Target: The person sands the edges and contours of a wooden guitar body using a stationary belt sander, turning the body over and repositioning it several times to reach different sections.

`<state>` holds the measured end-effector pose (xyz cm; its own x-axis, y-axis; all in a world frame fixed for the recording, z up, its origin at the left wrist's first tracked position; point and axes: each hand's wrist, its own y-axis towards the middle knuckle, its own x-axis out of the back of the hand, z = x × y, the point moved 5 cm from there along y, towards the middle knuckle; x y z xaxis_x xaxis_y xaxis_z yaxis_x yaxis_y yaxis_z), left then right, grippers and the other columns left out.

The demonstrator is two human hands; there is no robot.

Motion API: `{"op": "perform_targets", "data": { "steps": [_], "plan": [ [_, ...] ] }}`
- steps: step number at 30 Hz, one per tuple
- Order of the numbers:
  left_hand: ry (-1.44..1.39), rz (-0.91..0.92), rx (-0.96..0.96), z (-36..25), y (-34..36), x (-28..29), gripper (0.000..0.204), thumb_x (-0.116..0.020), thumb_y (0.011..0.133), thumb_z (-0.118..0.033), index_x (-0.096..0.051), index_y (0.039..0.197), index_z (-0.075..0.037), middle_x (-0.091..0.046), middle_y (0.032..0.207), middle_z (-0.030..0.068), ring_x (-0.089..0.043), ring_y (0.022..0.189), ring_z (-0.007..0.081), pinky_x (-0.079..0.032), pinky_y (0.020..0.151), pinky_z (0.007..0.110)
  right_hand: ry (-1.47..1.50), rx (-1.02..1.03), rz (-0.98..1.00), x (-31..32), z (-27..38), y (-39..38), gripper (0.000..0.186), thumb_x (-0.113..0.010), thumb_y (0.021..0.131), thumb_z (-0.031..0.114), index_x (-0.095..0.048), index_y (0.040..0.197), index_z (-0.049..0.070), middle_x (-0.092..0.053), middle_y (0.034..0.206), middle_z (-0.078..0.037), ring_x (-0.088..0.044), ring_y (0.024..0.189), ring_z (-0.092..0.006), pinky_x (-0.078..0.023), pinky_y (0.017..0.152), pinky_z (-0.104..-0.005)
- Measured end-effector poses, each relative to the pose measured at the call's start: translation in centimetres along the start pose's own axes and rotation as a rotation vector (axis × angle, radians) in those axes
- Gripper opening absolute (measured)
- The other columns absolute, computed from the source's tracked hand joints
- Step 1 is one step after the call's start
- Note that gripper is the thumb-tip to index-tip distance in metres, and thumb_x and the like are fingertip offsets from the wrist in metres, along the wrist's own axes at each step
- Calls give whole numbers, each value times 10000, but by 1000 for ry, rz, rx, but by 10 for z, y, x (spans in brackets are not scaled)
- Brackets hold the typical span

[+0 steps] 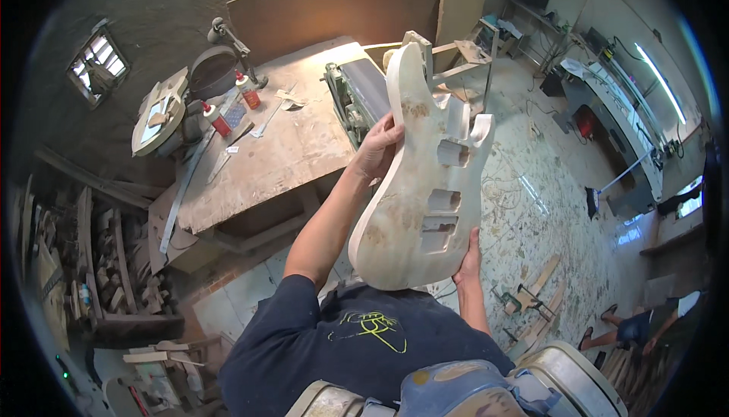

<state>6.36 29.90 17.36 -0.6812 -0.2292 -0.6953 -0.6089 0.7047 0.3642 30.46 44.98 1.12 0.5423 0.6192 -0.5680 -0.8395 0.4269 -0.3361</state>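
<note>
Held up in front of my chest is an unfinished pale wooden electric guitar body (410, 166), tilted with its horns pointing away from me. Several routed cavities show in its face, and darker knotty patches mark the wood. My left hand (378, 147) grips the left edge near the waist, thumb on the face and the other fingers mostly hidden behind. Low on the right edge, my right hand (469, 260) holds the body with the thumb along the side; its remaining fingers are out of sight underneath.
A wooden workbench (296, 151) at the left carries a belt sander (357, 98), red-and-white glue bottles (217, 119), a desk lamp (228, 41) and a long metal ruler (182, 189). Clamped wood strips (531, 299) lie on the littered floor. Another person (645, 330) is at the lower right.
</note>
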Motion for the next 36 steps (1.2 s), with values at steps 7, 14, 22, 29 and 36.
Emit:
{"op": "perform_targets", "data": {
  "steps": [7,14,22,29,36],
  "plan": [
    [137,-189,-59,-5,38,-27,485,-556,1001,-336,-497,1312,31,-658,1156,121,-656,1049,203,-538,948,372,42,-109,101,20,15,1,690,-552,936,595,-524,1341,37,-632,1218,-107,-642,1047,-231,-542,888,-375],
    [197,-418,-120,-11,40,-40,630,-462,1009,-486,-445,1369,30,-587,1266,182,-634,1101,247,-531,967,403,30,-203,183,19,28,-8,709,-515,948,602,-499,1377,39,-606,1282,-127,-622,1113,-253,-527,932,-396],
    [303,-258,-159,-13,21,-36,591,-621,928,-208,-376,1418,14,-577,1268,162,-608,1144,254,-501,996,410,66,-329,290,4,31,-22,686,-441,990,579,-449,1427,50,-591,1324,-128,-610,1158,-262,-521,957,-405],
    [408,-143,-159,-4,27,-46,961,-774,704,-156,-268,1502,18,-460,1415,131,-438,1327,228,-328,1136,363,125,-479,329,-8,26,-30,680,-405,994,593,-444,1442,82,-589,1334,-138,-620,1158,-271,-527,971,-418],
    [357,-180,-109,7,43,-57,686,-612,935,-330,-350,1466,16,-541,1324,124,-508,1252,202,-382,1087,354,123,-406,321,18,26,-24,674,-430,994,570,-469,1416,45,-594,1329,-146,-615,1171,-262,-520,977,-428]
  ]
}}
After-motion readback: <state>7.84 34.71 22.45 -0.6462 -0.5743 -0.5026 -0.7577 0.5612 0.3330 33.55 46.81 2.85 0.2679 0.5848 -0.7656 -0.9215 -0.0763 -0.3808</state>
